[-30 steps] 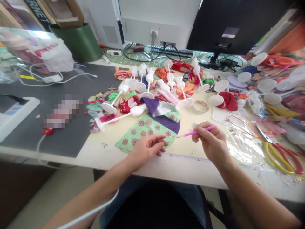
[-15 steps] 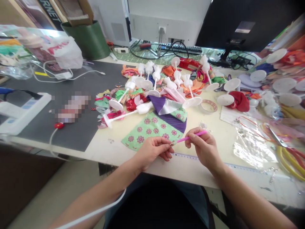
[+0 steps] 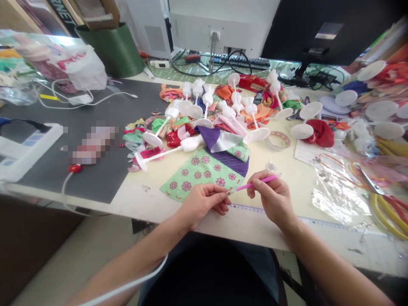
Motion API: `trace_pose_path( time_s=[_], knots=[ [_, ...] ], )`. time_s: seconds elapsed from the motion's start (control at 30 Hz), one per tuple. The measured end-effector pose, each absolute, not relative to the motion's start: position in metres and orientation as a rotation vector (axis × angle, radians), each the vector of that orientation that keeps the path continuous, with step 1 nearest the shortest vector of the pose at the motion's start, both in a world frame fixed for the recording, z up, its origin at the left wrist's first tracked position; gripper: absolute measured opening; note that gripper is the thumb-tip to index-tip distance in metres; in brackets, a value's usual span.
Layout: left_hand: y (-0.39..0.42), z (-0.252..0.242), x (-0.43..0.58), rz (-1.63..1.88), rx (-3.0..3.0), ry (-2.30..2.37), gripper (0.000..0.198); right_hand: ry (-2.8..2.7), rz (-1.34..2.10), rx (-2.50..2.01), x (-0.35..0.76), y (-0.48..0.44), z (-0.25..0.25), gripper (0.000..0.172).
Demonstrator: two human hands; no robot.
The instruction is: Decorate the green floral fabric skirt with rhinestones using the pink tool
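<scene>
My right hand (image 3: 270, 193) is closed around a slim pink pen-like stick (image 3: 259, 183), whose thin tip points left toward my other fingertips. Thumb and forefinger of my left hand (image 3: 207, 202) are pinched together at that tip. Something tiny shows there, too small to name. Right behind both hands lies a light green cloth with pink flowers (image 3: 194, 172), fanned out like a doll's skirt. A purple striped cloth (image 3: 231, 161) is joined to its upper right. A white doll-form stand (image 3: 172, 151) lies on its side, its top end at the cloth.
Several white doll forms with round bases (image 3: 207, 102) lie among bright fabric scraps behind the cloth. To the right are a tape roll (image 3: 280, 140), a clear plastic bag (image 3: 338, 195) and yellow-handled scissors (image 3: 382, 212). A ruler (image 3: 248, 209) runs along the front edge; a power strip (image 3: 35, 148) sits left.
The whole view has shifted slightly, with the table things a little further left. Both hands keep nearly the same pose, the pink stick's tip still at my left fingertips.
</scene>
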State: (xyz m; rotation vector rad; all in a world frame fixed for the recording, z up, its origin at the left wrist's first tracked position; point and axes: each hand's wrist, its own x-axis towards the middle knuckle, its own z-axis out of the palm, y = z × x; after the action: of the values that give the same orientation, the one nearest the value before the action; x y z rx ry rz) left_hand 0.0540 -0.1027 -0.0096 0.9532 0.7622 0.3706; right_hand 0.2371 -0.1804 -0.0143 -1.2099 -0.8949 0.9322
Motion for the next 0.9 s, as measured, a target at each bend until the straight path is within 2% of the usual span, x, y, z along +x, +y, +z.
trace_pose_path(
  time_s=[0.9],
  knots=[
    [-0.1083, -0.0084, 0.0576, 0.356, 0.869, 0.775, 0.016, -1.089, 0.791, -1.264, 0.2317, -0.1890, -0.0077, 0.009]
  ],
)
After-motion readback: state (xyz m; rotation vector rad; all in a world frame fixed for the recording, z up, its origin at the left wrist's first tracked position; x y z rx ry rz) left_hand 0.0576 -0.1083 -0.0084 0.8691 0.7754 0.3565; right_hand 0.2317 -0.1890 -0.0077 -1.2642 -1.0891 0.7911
